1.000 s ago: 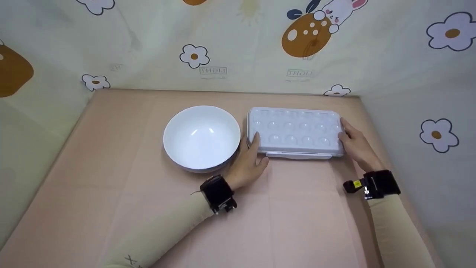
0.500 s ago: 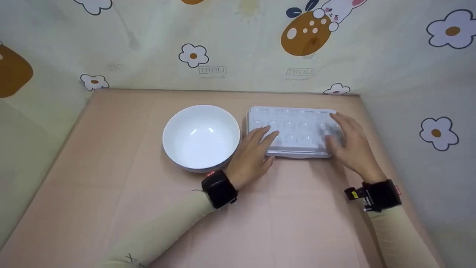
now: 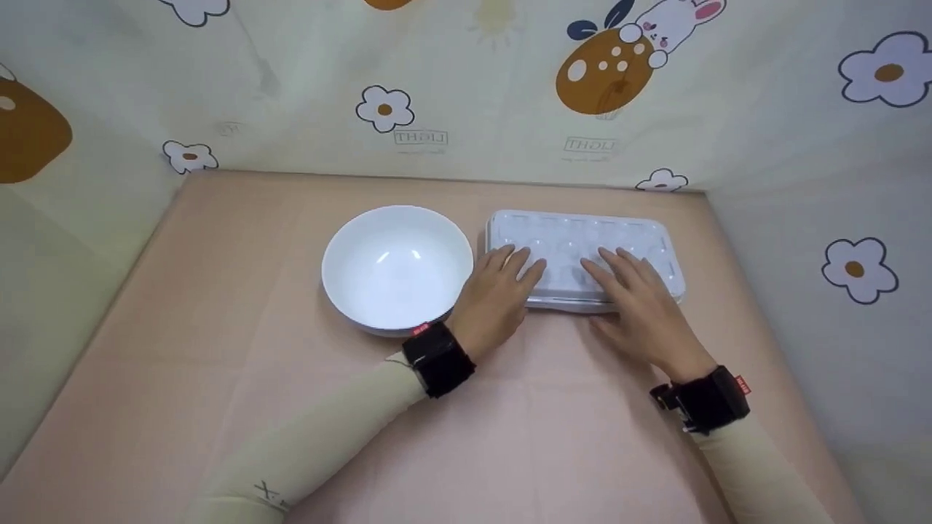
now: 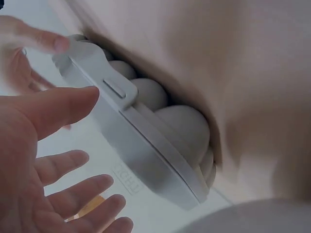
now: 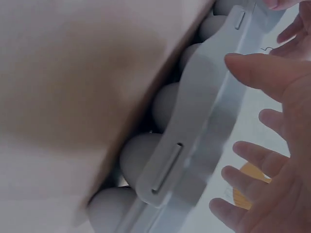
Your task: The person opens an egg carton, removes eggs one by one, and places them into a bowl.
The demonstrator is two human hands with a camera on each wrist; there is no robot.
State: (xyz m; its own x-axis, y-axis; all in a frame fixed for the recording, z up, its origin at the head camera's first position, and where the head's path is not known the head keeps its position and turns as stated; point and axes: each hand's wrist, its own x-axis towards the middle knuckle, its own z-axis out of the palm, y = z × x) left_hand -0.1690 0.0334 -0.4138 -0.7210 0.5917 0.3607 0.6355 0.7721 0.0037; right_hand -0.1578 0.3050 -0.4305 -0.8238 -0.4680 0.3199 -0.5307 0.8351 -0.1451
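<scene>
A closed pale plastic egg box (image 3: 575, 251) with a dimpled lid lies on the table, right of a white bowl (image 3: 397, 269). In the left wrist view its front latch (image 4: 114, 87) lies down over the rounded cups (image 4: 182, 128) of the base. My left hand (image 3: 491, 302) is over the box's front left part with fingers spread. My right hand (image 3: 644, 313) hovers over the front right part, fingers extended, thumb low near the front side. Both thumbs are close to the latch; whether either touches it I cannot tell. Neither hand grips anything.
The bowl stands close to my left hand and the box's left end. A pinkish cloth covers the table (image 3: 218, 306). Patterned curtains (image 3: 291, 94) hang at the back and both sides.
My right hand has let go of the box's right end and moved left to its front. The left hand has shifted slightly from the left edge onto the front left part.
</scene>
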